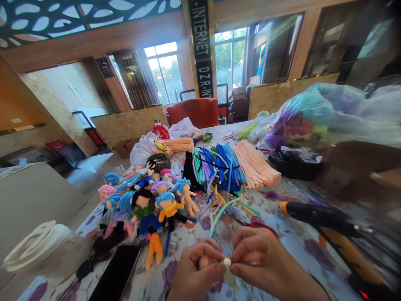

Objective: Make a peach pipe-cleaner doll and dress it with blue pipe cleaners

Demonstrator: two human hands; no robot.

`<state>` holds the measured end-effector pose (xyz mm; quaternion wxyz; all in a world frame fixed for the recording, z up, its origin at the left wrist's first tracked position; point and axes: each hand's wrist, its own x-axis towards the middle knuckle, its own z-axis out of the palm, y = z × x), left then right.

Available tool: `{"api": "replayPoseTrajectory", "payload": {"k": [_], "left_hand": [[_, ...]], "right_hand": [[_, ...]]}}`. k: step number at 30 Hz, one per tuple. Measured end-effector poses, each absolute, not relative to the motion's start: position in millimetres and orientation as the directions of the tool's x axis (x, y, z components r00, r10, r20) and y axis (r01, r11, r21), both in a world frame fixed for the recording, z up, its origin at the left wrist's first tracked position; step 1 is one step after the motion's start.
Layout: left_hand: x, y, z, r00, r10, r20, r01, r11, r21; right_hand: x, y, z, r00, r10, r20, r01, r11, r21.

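Observation:
My left hand and my right hand meet near the front edge of the table, fingertips closed in a pinch. Between them is a small pipe-cleaner doll piece, pale green with a peach tip on top; the fingers hide much of it. A mint-green pipe cleaner rises from behind my left hand and arcs right. Just beyond my right hand lie scissors with red handles, partly covered. Several finished pipe-cleaner dolls with blue, pink, purple and black hair are heaped to the left.
Bundles of blue pipe cleaners and peach pipe cleaners lie beyond my hands. At right rests a black and orange glue gun. A phone and a white lidded container are at left. Plastic bags pile up back right.

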<state>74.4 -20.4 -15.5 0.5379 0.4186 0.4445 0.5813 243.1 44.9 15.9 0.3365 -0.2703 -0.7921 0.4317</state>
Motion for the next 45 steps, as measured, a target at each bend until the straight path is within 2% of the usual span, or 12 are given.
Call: {"api": "replayPoseTrajectory", "payload": {"k": [8, 16, 22, 25, 28, 31, 35, 39, 42, 45], "left_hand": [[73.0, -17.8, -21.8, -0.166, 0.978, 0.124, -0.172, -0.152, 0.973], [70.9, -19.5, -23.3, -0.174, 0.955, 0.24, -0.11, -0.261, 0.959], [70.1, -23.1, -19.4, -0.061, 0.967, 0.247, -0.15, -0.253, 0.956], [68.9, -23.7, -20.8, -0.029, 0.962, 0.273, -0.161, -0.274, 0.948], [68.7, -24.3, -20.8, -0.042, 0.949, 0.313, -0.069, -0.315, 0.947], [69.1, -24.3, -18.2, -0.061, 0.959, 0.276, -0.014, -0.277, 0.961], [71.4, -21.9, -14.7, -0.103, 0.993, 0.057, -0.201, -0.077, 0.977], [73.4, -19.3, -15.6, -0.093, 0.972, -0.217, -0.486, 0.146, 0.862], [70.2, -17.2, -17.8, -0.065, 0.966, -0.25, -0.598, 0.163, 0.785], [65.1, -14.6, -19.9, -0.074, 0.978, -0.195, -0.646, 0.101, 0.757]], "right_hand": [[241.4, 45.4, 14.6, -0.587, 0.588, 0.556, 0.089, 0.73, -0.678], [239.9, 44.2, 18.1, -0.578, 0.464, 0.671, 0.023, 0.831, -0.555], [241.1, 42.7, 22.9, -0.584, 0.373, 0.721, -0.025, 0.879, -0.476], [241.4, 42.0, 21.8, -0.582, 0.36, 0.73, -0.024, 0.889, -0.457], [240.3, 40.8, 17.8, -0.575, 0.375, 0.727, -0.021, 0.882, -0.471], [238.9, 40.3, 13.8, -0.564, 0.413, 0.715, -0.021, 0.859, -0.512], [240.4, 42.3, 13.3, -0.588, 0.528, 0.613, 0.034, 0.773, -0.634], [241.4, 44.0, 12.1, -0.594, 0.741, 0.315, 0.121, 0.469, -0.875], [238.5, 44.9, 4.6, -0.56, 0.826, 0.056, 0.144, 0.164, -0.976], [234.8, 47.0, -4.6, -0.495, 0.864, -0.092, 0.086, -0.057, -0.995]]}}
